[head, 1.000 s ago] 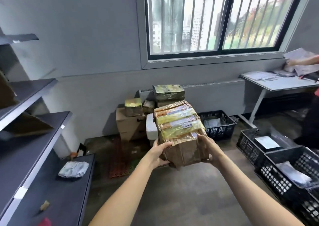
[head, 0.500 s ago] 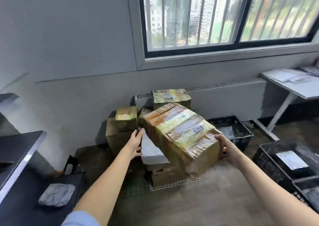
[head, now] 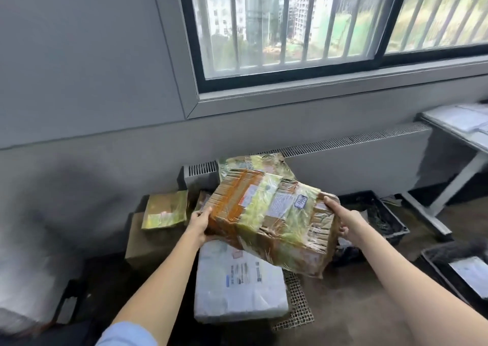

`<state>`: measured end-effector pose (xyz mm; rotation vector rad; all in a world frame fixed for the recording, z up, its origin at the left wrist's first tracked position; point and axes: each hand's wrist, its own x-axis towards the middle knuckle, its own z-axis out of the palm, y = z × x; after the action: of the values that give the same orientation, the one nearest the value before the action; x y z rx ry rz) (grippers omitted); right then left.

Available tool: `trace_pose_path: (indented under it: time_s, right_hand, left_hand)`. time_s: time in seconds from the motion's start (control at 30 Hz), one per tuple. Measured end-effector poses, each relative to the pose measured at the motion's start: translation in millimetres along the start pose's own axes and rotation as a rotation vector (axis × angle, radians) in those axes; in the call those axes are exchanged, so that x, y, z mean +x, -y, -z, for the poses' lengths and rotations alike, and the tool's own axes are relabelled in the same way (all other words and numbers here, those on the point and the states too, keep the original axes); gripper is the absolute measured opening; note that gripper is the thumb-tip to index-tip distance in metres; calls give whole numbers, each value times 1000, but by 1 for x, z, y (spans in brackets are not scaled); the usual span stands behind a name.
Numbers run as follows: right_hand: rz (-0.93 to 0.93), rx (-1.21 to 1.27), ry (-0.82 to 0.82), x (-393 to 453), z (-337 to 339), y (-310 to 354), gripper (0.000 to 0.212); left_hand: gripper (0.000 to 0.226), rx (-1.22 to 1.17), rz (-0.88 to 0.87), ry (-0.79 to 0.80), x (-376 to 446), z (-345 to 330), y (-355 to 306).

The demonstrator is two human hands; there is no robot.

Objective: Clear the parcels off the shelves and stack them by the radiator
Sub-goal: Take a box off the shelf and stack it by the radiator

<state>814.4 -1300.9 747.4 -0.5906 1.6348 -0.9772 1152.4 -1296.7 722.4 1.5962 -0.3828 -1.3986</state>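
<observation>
Fingers of the left hand [head: 199,223] curl round the box's [head: 272,221] left end and mostly vanish behind it; the right hand [head: 340,217] grips the right end, thumb on top, fingertips tucked under. The box hangs tilted at frame centre, above a white parcel [head: 237,290] whose upper part it hides. Behind it a taped parcel [head: 253,162] shows only its top, against the radiator [head: 356,158]. Left of centre, a small parcel [head: 165,209] sits on a brown carton [head: 148,248]. A black crate [head: 383,213] is half hidden at right. The lower left is blurred. A table [head: 459,123] is cut off at the right edge.
</observation>
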Motion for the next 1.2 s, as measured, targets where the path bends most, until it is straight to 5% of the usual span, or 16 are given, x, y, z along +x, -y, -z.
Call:
trace_pose_path:
  time_s: [0.1, 0.37, 0.53, 0.67, 0.8, 0.93, 1.2]
  right_hand:
    - [6, -27, 24, 52, -27, 35, 71]
    - [24, -130, 312, 200, -113, 160, 47]
    - [160, -397, 431, 265, -161, 193, 51]
    - [351, -858, 474, 277, -201, 172, 62]
    - [505, -1251, 436, 264, -228, 160, 57]
    - [732, -1329, 488, 218, -268, 148, 56]
    - [1145, -1370, 1126, -10, -339, 37, 48]
  left_hand:
    - [43, -31, -10, -81, 40, -24, -28]
    - [39, -144, -32, -98, 123, -78, -102]
    - [47, -96, -33, -139, 152, -114, -116]
    - [66, 129, 109, -238, 165, -132, -95]
    - [63, 206, 167, -211, 154, -116, -82]
    - [50, 252, 194, -160, 103, -68, -76]
    - [43, 197, 173, -545, -100, 75, -9]
